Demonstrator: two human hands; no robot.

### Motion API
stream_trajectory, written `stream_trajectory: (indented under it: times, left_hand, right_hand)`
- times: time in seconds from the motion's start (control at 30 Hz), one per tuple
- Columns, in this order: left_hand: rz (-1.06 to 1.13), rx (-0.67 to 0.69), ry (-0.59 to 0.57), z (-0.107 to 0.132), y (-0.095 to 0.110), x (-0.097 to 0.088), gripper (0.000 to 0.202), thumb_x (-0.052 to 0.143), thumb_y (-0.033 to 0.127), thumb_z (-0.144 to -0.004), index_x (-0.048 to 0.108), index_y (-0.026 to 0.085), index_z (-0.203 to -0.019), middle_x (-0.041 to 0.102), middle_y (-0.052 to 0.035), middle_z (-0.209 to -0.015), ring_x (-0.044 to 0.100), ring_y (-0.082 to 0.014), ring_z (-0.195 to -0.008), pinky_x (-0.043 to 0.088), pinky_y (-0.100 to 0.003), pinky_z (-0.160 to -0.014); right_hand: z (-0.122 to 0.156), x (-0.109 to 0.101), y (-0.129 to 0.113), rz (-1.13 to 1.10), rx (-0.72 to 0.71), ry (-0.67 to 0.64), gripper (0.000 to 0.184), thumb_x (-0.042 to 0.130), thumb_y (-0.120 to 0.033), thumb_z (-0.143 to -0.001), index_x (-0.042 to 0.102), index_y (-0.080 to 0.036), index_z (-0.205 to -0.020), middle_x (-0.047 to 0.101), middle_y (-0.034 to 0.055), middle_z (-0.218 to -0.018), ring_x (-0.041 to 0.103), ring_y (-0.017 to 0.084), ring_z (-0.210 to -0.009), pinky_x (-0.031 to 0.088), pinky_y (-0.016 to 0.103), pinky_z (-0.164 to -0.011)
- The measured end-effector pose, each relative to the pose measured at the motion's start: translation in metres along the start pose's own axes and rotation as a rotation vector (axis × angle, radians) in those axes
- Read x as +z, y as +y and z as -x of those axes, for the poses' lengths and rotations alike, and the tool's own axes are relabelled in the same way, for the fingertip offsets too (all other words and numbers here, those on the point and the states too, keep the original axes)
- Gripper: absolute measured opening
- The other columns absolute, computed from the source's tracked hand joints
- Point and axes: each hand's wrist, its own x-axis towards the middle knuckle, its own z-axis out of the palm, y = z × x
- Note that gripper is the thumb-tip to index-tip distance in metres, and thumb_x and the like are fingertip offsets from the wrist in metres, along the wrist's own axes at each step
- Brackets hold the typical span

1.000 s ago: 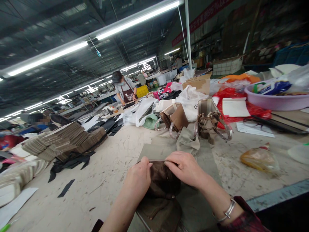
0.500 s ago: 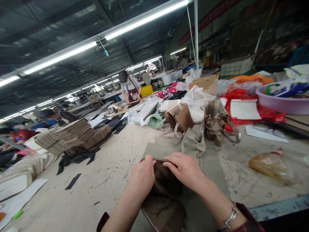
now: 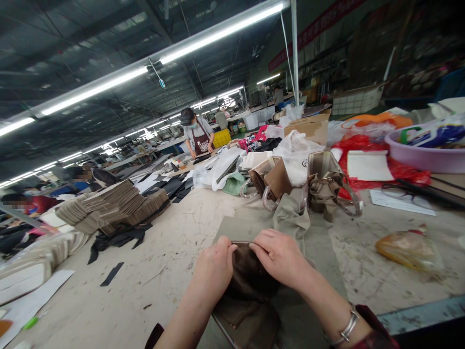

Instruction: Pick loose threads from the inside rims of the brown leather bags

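Observation:
A brown bag point(image 3: 250, 276) with a dark shiny lining lies in front of me, its mouth turned toward me. My left hand point(image 3: 216, 264) pinches the far rim at its left side, thumb against the inside. On the same rim, to the right, my right hand point(image 3: 278, 257) is closed, thumb and fingers gripping the edge. Grey-green cloth point(image 3: 323, 257) is spread under the bag. Just beyond, a crumpled piece of similar cloth point(image 3: 290, 213) rests. The outer side of the bag is hidden from me.
Two brown handbags with clear handles, a box-shaped one point(image 3: 274, 179) and a gathered one point(image 3: 323, 189), stand beyond my hands. Stacked brown pieces point(image 3: 112, 206) lie left. To the right are a tied plastic bag point(image 3: 409, 249) and a purple basin point(image 3: 407, 150). A person point(image 3: 198, 135) works farther back.
Both hands keep hold of the rim. The right hand has shifted slightly right, and more of the rim and dark lining shows between the hands.

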Motion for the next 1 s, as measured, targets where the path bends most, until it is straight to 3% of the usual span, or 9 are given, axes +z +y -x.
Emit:
stream_trajectory:
  times: [0.23, 0.4, 0.57, 0.77, 1.0]
  left_hand:
    - [-0.073, -0.041, -0.004, -0.006, 0.004, 0.001, 0.021, 0.036, 0.027, -0.098, 0.052, 0.019, -0.086, 0.07, -0.006, -0.075, 0.069, -0.0223, -0.071, 0.037, -0.027, -0.057]
    - [-0.083, -0.052, 0.0, -0.004, 0.003, 0.0, 0.02, 0.036, 0.025, -0.098, 0.051, 0.019, -0.085, 0.07, -0.0051, -0.074, 0.069, -0.0204, -0.07, 0.036, -0.027, -0.056]
    - [-0.051, -0.033, 0.003, -0.001, 0.0, 0.0, 0.02, 0.036, 0.022, -0.098, 0.05, 0.02, -0.083, 0.068, -0.0039, -0.071, 0.067, -0.0194, -0.068, 0.033, -0.026, -0.055]
    - [0.08, 0.082, 0.023, 0.006, -0.006, -0.001, 0.022, 0.037, 0.022, -0.097, 0.048, 0.021, -0.077, 0.062, -0.0001, -0.066, 0.062, -0.0162, -0.063, 0.032, -0.025, -0.057]
    - [0.076, 0.016, 0.019, 0.004, -0.004, 0.0, 0.022, 0.036, 0.022, -0.097, 0.046, 0.021, -0.077, 0.061, -0.0003, -0.065, 0.062, -0.0171, -0.063, 0.03, -0.025, -0.056]
  right_hand:
    - [-0.002, -0.001, -0.009, 0.058, 0.045, -0.027, 0.024, 0.048, -0.034, -0.097, 0.065, -0.024, -0.083, 0.064, 0.0019, -0.077, 0.06, 0.018, -0.078, 0.038, 0.03, -0.066]
    - [-0.004, 0.007, -0.016, 0.016, 0.068, 0.017, 0.024, 0.058, -0.041, -0.091, 0.065, -0.027, -0.108, 0.069, 0.0032, -0.088, 0.062, 0.022, -0.083, 0.043, 0.031, -0.069]
    - [-0.008, 0.01, -0.018, -0.009, 0.066, -0.009, 0.015, 0.058, -0.037, -0.092, 0.069, -0.026, -0.092, 0.068, 0.0022, -0.083, 0.062, 0.021, -0.084, 0.043, 0.03, -0.07]
    - [-0.009, 0.009, 0.0, -0.12, 0.07, -0.012, 0.015, 0.058, -0.032, -0.092, 0.071, -0.027, -0.096, 0.069, 0.0016, -0.088, 0.062, 0.018, -0.087, 0.043, 0.027, -0.071]
    - [-0.01, 0.01, 0.002, -0.166, 0.053, -0.011, 0.017, 0.059, -0.028, -0.092, 0.07, -0.024, -0.08, 0.064, -0.0011, -0.078, 0.059, 0.015, -0.081, 0.039, 0.025, -0.068]
